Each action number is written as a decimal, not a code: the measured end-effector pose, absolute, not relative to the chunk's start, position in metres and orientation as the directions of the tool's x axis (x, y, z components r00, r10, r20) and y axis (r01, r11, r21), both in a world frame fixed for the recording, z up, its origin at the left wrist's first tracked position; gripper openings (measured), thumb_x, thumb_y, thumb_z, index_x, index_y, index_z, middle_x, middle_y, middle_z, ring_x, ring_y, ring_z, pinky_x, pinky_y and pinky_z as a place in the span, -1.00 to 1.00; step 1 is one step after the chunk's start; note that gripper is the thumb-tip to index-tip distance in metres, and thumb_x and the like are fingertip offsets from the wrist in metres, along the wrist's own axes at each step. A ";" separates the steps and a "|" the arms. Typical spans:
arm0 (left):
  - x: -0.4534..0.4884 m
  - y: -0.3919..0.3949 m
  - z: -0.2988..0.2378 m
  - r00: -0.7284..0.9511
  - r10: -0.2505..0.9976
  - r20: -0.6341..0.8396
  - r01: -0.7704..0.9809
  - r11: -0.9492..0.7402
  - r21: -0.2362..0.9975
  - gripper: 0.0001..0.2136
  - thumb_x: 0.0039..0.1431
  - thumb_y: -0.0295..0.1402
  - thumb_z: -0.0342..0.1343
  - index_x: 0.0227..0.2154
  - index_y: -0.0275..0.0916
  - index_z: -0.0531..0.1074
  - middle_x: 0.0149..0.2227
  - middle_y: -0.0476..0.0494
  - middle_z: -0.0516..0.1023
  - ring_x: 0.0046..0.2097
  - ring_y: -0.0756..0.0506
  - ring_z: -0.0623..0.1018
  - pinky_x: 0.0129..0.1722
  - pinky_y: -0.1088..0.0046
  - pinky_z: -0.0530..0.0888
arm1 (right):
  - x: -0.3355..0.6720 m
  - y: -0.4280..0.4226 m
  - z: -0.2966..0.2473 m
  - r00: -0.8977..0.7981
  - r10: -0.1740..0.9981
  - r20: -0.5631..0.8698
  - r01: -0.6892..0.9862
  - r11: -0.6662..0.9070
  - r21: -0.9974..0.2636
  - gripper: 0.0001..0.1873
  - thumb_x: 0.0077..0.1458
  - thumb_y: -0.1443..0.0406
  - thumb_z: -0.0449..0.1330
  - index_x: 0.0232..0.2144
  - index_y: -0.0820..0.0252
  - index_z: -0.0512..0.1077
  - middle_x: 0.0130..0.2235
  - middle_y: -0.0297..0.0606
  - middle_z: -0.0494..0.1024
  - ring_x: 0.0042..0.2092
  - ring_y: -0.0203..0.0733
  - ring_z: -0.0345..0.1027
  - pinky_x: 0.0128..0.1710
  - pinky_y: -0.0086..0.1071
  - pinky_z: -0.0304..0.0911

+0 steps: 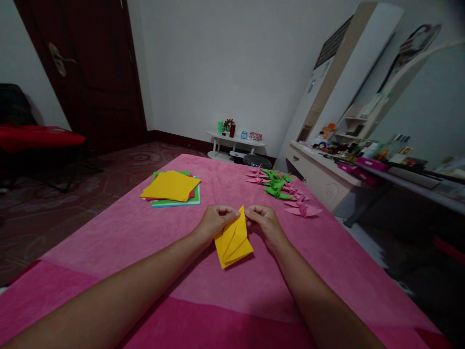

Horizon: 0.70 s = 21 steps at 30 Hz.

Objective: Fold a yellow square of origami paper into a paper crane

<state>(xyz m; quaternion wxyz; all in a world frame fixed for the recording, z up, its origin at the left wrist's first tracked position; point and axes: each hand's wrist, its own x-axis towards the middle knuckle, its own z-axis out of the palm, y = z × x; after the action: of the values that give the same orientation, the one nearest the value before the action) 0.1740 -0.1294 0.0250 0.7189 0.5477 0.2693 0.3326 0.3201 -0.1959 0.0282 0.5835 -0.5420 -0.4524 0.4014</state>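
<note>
A partly folded yellow origami paper (pixel 234 240) is between my hands, over the middle of the pink cloth (pixel 152 252). Its upper end narrows to a point, and creased flaps spread toward me. My left hand (pixel 217 220) pinches its upper left edge with thumb and fingers. On the other side, my right hand (pixel 265 222) is closed at the upper right edge, near the pointed tip. Beyond my left hand lies a stack of square coloured paper (pixel 172 185), yellow on top, with green, red and blue edges showing. Folded paper cranes (pixel 278 186), pink and green, sit beyond my right hand.
The cloth covers a table-like surface. At its right stands a white dressing table (pixel 319 165) crowded with bottles and boxes. A small white stand (pixel 236 140) is by the far wall. A red-covered chair (pixel 39 138) and a dark door (pixel 83 72) are on the left.
</note>
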 end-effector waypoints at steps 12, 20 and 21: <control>0.179 -0.113 0.008 0.599 0.800 0.026 -0.083 0.030 0.996 -0.74 -0.20 -0.21 0.24 -0.60 -0.37 0.46 -0.63 -0.02 0.44 -0.61 0.07 0.35 -0.59 0.57 0.24 | 0.317 -0.187 0.015 0.324 0.934 0.148 0.213 0.080 -0.974 -0.75 -0.06 0.19 0.17 -0.61 0.25 0.35 -0.66 -0.39 0.34 -0.64 -0.38 0.17 -0.64 -0.51 0.08; 0.179 -0.085 -0.012 0.571 0.790 0.224 0.179 -0.386 0.905 -0.74 -0.08 -0.20 0.13 -0.55 -0.36 0.50 -0.57 -0.06 0.47 -0.54 0.03 0.39 -0.56 0.58 0.24 | 0.309 -0.186 0.009 0.287 0.828 0.481 0.776 0.093 -0.624 -0.95 -0.09 0.32 0.20 -0.48 0.18 0.41 -0.48 -0.36 0.43 -0.47 -0.31 0.26 -0.48 -0.46 0.13; 0.176 -0.084 -0.013 0.574 0.788 0.223 0.228 -0.415 0.881 -0.75 -0.07 -0.21 0.12 -0.54 -0.35 0.51 -0.56 -0.06 0.49 -0.53 0.02 0.40 -0.56 0.58 0.24 | 0.305 -0.189 0.011 0.219 0.842 0.493 0.824 0.112 -0.556 -0.98 -0.09 0.34 0.20 -0.48 0.16 0.41 -0.45 -0.36 0.44 -0.44 -0.30 0.27 -0.45 -0.46 0.13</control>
<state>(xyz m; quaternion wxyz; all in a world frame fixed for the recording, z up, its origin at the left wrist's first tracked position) 0.1763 -0.0844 -0.0127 0.4304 0.7758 0.3272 0.3253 0.3053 -0.1892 0.0108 0.4065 -0.6664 -0.6249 0.0111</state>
